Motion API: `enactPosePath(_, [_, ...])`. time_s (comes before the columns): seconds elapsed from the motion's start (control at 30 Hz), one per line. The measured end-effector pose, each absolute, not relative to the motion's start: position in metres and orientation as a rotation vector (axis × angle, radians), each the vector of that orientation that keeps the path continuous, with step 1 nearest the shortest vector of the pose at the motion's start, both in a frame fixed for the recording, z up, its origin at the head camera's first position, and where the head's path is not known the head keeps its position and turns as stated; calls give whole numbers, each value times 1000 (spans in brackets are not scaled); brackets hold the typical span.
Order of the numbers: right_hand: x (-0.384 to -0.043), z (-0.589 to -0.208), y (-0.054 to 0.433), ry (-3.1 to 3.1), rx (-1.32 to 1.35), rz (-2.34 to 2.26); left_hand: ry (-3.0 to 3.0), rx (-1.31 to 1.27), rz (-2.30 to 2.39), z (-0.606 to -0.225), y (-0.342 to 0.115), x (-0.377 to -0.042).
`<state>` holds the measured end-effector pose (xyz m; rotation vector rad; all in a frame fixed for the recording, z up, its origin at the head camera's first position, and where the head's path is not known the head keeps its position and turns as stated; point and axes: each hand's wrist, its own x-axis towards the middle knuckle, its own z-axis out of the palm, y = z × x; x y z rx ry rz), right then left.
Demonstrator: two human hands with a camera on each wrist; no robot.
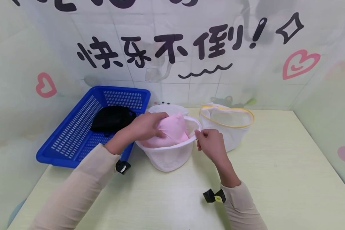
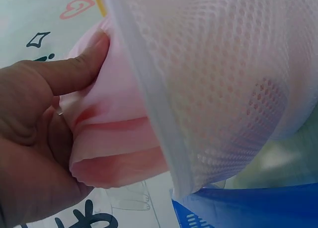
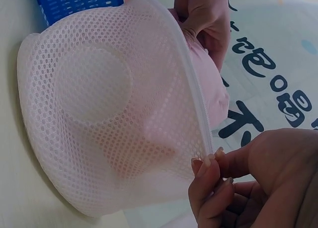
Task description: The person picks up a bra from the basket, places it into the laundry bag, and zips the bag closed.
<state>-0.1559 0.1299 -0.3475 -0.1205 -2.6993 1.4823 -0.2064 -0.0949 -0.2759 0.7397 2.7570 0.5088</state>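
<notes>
A white mesh laundry bag (image 1: 169,158) stands on the table with its rim open upward. My left hand (image 1: 149,126) grips a pink bra (image 1: 172,129), thumb on top of the cup; part of it lies inside the bag's mouth and part rises above the rim. Through the mesh (image 3: 114,138), in the right wrist view, pink fabric shows faintly. On the bag's right side, my right hand (image 1: 211,143) pinches the white rim between thumb and fingertips, as the right wrist view also shows the rim (image 3: 196,104). The fingers under the bra are partly hidden.
At the left lies a blue plastic basket (image 1: 66,134) holding a black bra-like item (image 1: 112,118). Behind the bag is another white bag (image 1: 169,109). A white bag with yellow trim (image 1: 227,127) stands to the right. A printed wall sheet backs the table (image 1: 276,166).
</notes>
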Motion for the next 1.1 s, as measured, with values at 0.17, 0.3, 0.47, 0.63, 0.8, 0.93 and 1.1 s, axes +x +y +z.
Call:
enactPosePath(0.17, [-155, -346, 128, -2664, -117, 1494, 2734, 761, 399, -278, -91, -208])
enactPosePath(0.3, [-155, -346, 128, -2635, -101, 1500, 2706, 813, 375, -279, -89, -211])
enactPosePath(0.47, [-155, -348, 128, -2616, -80, 1492, 2623, 879, 435, -277, -89, -220])
enactPosePath(0.63, [-155, -348, 128, -2597, -88, 1507, 2497, 898, 532, -277, -88, -230])
enactPosePath(0.8, [-154, -348, 126, -2596, -87, 1521, 2312, 951, 534, -283, -85, -234])
enactPosePath(0.93, [-154, -348, 124, -2592, -83, 1526, 2236, 962, 462, -286, -82, -235])
enactPosePath(1.1, [-155, -347, 122, -2604, -88, 1509, 2293, 987, 368, -287, -78, -234])
